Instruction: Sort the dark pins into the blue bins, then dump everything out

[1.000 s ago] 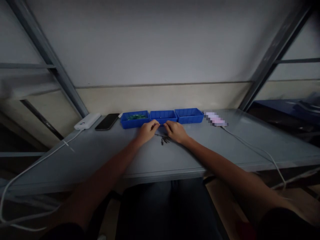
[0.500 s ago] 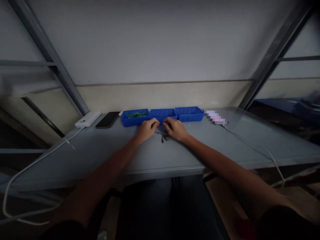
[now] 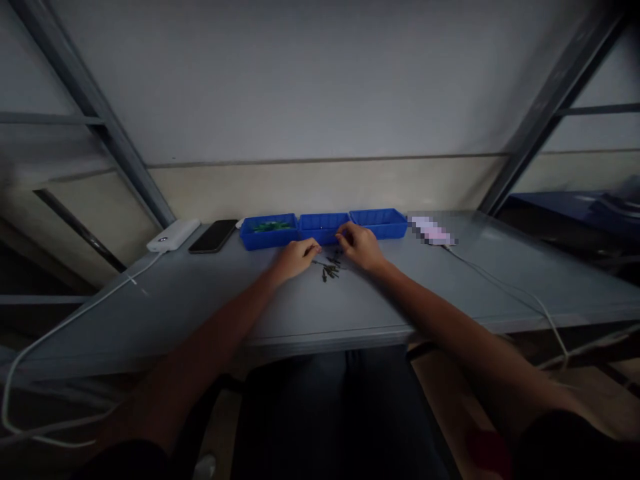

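Note:
My left hand (image 3: 299,258) is closed in a pinch in front of the middle blue bin (image 3: 324,237); whatever its fingertips hold is too small to make out. My right hand (image 3: 362,246) sits at the front right of that bin, thumb and fingers bent together, and I cannot make out anything between them. On the table between and below both hands lies a loose pile of small dark screw-like pieces (image 3: 331,271). Green pieces (image 3: 273,227) lie in the left blue bin (image 3: 270,241). The right blue bin (image 3: 387,231) stands beside the middle one.
A white power bank (image 3: 174,235) with a cable and a dark phone (image 3: 214,237) lie left on the grey table (image 3: 200,303). At right is a pixelated device (image 3: 431,231) with a white cable (image 3: 505,283). Metal posts (image 3: 530,127) rise at both sides.
My hands have moved apart. The right hand has lifted slightly up and to the right, uncovering more of the dark pieces; the left has hardly moved.

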`<action>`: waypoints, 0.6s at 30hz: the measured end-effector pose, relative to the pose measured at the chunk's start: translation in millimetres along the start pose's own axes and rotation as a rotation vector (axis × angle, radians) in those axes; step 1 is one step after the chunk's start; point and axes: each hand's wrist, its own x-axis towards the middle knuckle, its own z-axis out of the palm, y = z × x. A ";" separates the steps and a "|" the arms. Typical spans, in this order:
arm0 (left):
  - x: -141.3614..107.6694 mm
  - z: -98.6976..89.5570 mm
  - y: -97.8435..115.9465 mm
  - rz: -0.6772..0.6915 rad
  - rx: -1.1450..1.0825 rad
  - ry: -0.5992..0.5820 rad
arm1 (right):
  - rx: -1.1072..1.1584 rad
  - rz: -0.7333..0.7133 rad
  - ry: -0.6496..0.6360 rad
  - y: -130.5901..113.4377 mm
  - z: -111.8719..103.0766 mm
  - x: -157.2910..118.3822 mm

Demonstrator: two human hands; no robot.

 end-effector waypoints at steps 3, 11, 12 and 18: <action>-0.8 -0.6 0.2 0.007 0.011 -0.033 | -0.025 0.108 0.075 13.0 -3.4 3.1; -1.5 -1.1 -1.5 0.010 0.028 -0.130 | -0.097 0.471 0.277 59.7 -14.6 4.5; -1.4 -0.8 -1.9 0.011 0.034 -0.134 | -0.098 0.494 0.282 63.4 -15.3 4.1; -2.0 -1.5 -7.4 0.017 0.139 -0.100 | -0.109 0.536 0.258 70.1 -11.7 3.0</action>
